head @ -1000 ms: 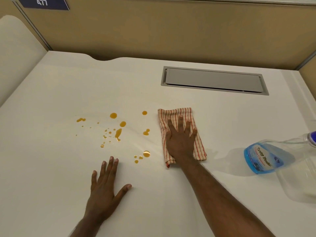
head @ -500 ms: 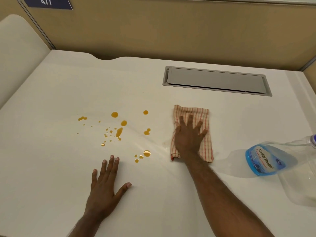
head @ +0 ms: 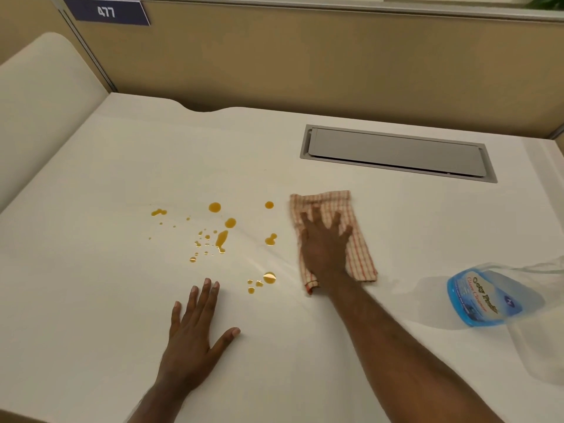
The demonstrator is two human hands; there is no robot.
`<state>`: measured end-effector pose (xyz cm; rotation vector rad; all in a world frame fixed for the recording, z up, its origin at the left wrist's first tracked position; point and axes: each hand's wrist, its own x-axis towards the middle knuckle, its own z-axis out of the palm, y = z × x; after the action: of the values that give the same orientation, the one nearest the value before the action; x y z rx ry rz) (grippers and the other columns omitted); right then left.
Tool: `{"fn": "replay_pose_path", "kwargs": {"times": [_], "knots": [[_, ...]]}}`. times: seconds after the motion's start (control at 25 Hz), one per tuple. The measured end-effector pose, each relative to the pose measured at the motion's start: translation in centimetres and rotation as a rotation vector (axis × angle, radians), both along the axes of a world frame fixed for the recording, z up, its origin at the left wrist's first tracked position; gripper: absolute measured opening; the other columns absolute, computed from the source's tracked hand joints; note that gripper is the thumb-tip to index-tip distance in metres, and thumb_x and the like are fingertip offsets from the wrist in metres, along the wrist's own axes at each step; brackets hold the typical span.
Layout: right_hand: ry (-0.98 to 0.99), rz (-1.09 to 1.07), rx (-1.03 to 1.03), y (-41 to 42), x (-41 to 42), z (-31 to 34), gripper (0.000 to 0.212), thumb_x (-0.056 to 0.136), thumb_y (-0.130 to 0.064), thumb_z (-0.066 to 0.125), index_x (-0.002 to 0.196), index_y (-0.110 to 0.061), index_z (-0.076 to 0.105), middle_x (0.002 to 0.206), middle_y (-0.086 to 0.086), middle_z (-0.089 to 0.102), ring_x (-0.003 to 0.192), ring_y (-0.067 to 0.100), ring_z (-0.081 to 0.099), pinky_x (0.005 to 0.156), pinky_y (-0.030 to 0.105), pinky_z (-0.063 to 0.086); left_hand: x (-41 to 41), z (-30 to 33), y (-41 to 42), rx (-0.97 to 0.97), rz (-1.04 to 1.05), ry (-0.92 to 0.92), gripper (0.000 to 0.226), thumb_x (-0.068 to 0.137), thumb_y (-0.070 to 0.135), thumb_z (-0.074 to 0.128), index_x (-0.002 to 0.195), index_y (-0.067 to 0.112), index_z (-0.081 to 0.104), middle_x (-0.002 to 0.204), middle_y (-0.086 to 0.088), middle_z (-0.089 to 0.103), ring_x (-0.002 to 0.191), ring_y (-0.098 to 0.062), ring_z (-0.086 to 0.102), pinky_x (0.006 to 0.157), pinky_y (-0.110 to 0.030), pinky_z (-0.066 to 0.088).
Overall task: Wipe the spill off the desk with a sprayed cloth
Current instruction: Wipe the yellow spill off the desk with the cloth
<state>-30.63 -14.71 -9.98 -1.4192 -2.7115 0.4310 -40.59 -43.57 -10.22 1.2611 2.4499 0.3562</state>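
Note:
Several orange drops and streaks of the spill [head: 221, 239] dot the white desk [head: 91, 270] left of centre. A folded cloth with red stripes [head: 361, 254] lies just right of the drops, close to them but covering none. My right hand [head: 325, 248] presses flat on the cloth with fingers spread. Below the spill, my left hand [head: 192, 337] rests palm down on the bare desk, fingers straight. A clear spray bottle with a blue label [head: 488, 300] lies on its side at the right.
A grey cable hatch [head: 396, 155] is set into the desk behind the cloth. Tan partition panels [head: 305, 62] wall off the back and left. A pale rounded chair back [head: 39, 93] stands at far left.
My right hand slid the cloth to the right, away from the drops, then back left beside them. The left hand stayed put. The drops look the same.

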Motion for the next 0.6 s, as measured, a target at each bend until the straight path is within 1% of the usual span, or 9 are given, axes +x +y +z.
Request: {"fn": "replay_pose_path", "kwargs": {"times": [0.08,0.12,0.2,0.32,0.4,0.52,0.6], "knots": [[-0.003,0.135,0.002,-2.8,-2.1,0.0,0.048,0.098,-0.035,0.029,0.146,-0.034,0.025,0.158,-0.005,0.020,0.143,0.042,0.003,0.110,0.067,0.001,0.0,0.0,0.1,-0.003,0.004,0.002,0.088,0.080,0.082,0.012,0.148,0.035,-0.018,0.158,0.017,-0.018,0.144,-0.004,-0.020,0.120,-0.041,-0.009],[0.000,0.154,0.001,-3.7,-2.5,-0.1,0.048,0.098,-0.037,0.028,0.146,-0.034,0.025,0.158,-0.004,0.021,0.144,0.040,0.005,0.110,0.066,0.001,0.0,-0.1,0.1,-0.013,0.005,0.010,0.089,0.078,0.083,0.009,0.147,0.035,-0.020,0.158,0.016,-0.019,0.144,-0.004,-0.022,0.120,-0.041,-0.009],[0.010,0.106,0.003,-3.6,-2.4,-0.1,0.048,0.098,-0.038,0.028,0.146,-0.034,0.025,0.157,-0.005,0.023,0.144,0.036,0.008,0.111,0.064,0.003,-0.2,-0.2,0.0,-0.020,-0.001,0.014,0.089,0.078,0.084,0.007,0.146,0.036,-0.022,0.158,0.016,-0.019,0.144,-0.004,-0.022,0.120,-0.041,-0.009],[-0.020,-0.059,0.030,-1.7,-1.5,0.0,0.049,0.099,-0.036,0.026,0.147,-0.034,0.022,0.157,-0.007,0.021,0.144,0.036,0.009,0.111,0.065,0.006,-0.4,-0.2,-0.2,0.010,-0.023,-0.013,0.084,0.081,0.081,0.011,0.146,0.039,-0.021,0.158,0.018,-0.019,0.144,-0.004,-0.021,0.120,-0.042,-0.009],[-0.031,-0.145,0.031,-0.4,-0.4,0.1,0.049,0.098,-0.036,0.028,0.147,-0.033,0.024,0.157,-0.007,0.022,0.144,0.036,0.012,0.110,0.064,0.008,-0.5,-0.2,-0.3,0.024,-0.043,-0.033,0.082,0.083,0.079,0.013,0.146,0.040,-0.020,0.157,0.020,-0.021,0.144,-0.005,-0.022,0.119,-0.042,-0.011],[-0.002,-0.180,0.014,-0.3,1.5,0.0,0.048,0.097,-0.035,0.029,0.146,-0.031,0.028,0.157,-0.004,0.025,0.143,0.035,0.016,0.113,0.061,0.012,-0.9,-0.3,-0.7,0.038,-0.089,-0.032,0.080,0.085,0.077,0.013,0.147,0.039,-0.021,0.156,0.021,-0.025,0.144,-0.006,-0.023,0.118,-0.042,-0.013],[-0.005,-0.166,-0.002,-1.0,2.1,-0.2,0.051,0.096,-0.038,0.029,0.146,-0.030,0.026,0.157,-0.001,0.022,0.143,0.035,0.015,0.114,0.058,0.013,-1.7,-0.3,-0.9,0.039,-0.119,-0.024,0.080,0.086,0.077,0.012,0.146,0.038,-0.021,0.156,0.020,-0.027,0.144,-0.006,-0.023,0.118,-0.043,-0.014]]}}
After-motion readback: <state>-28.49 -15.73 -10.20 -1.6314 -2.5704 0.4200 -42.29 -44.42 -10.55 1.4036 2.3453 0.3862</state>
